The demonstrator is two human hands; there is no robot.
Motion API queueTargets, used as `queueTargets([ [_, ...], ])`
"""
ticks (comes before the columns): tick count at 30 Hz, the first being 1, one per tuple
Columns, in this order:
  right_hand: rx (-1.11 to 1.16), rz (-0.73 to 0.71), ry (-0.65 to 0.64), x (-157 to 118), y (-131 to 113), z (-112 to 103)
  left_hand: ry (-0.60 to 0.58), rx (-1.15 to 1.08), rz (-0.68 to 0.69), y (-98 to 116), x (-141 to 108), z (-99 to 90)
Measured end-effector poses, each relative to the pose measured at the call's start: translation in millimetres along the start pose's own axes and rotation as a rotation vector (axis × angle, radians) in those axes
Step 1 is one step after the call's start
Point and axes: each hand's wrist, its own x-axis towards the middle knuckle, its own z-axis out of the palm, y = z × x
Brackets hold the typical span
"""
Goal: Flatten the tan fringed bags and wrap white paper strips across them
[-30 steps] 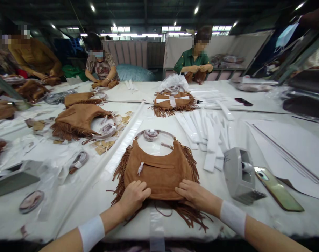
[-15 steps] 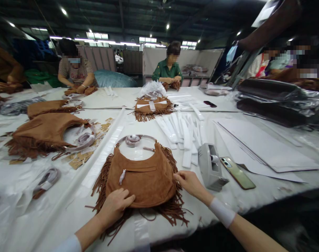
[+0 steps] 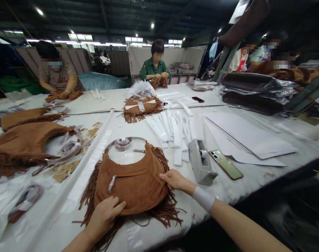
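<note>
A brown suede bag [image 3: 133,189] with long fringes on both sides lies on the white table in front of me, its zip facing up and its wrapped strap curving away at the top. My left hand [image 3: 104,213] holds the bag's lower left edge, fingers on top of the suede. At the right edge, my right hand [image 3: 175,180] pinches the bag's side between thumb and fingers. A wrapped coil [image 3: 122,144] lies inside the strap's loop.
Right of the bag are a grey tape dispenser [image 3: 201,162], a phone [image 3: 226,165] and white sheets [image 3: 251,134]. White strips [image 3: 177,140] lie beyond. More brown bags [image 3: 20,147] are at left. Two people work across the table; others are at far right.
The view has turned to the right, so everything appears further left. My right hand still grips the bag's right edge, and my left hand remains at its lower left.
</note>
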Motion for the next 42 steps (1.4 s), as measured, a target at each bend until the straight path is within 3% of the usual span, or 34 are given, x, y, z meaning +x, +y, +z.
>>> queueTargets([
  [9, 0.011, 0.12, -0.255, 10, -11, -21, 0.01, -0.037, 0.0, -2, 0, 1.0],
  [13, 0.047, 0.152, -0.269, 8, -9, -14, 0.012, -0.044, -0.037, 1, 0, -0.7],
  [17, 0.006, 0.121, -0.119, 6, -9, 3, -0.015, -0.046, -0.04, 0, -1, 0.4],
  [23, -0.158, 0.022, 0.335, -12, 3, 29, -0.048, -0.073, -0.09, 0, 1, 0.6],
  [29, -0.212, 0.022, 0.456, -13, 24, 48, -0.126, -0.188, -0.183, 1, 14, -10.7],
  [33, -0.234, -0.086, 0.416, -22, 23, 36, -0.191, -0.229, -0.223, 2, 19, -19.0],
  [36, -0.309, -0.36, 0.347, -36, 9, 14, -0.201, -0.234, -0.219, 4, 21, -23.9],
  [39, -0.511, -0.704, 0.15, -44, -12, 2, -0.209, -0.237, -0.216, 4, 23, -28.1],
  [42, -0.692, -0.757, 0.01, -42, -21, 11, -0.205, -0.234, -0.208, 4, 22, -30.5],
])
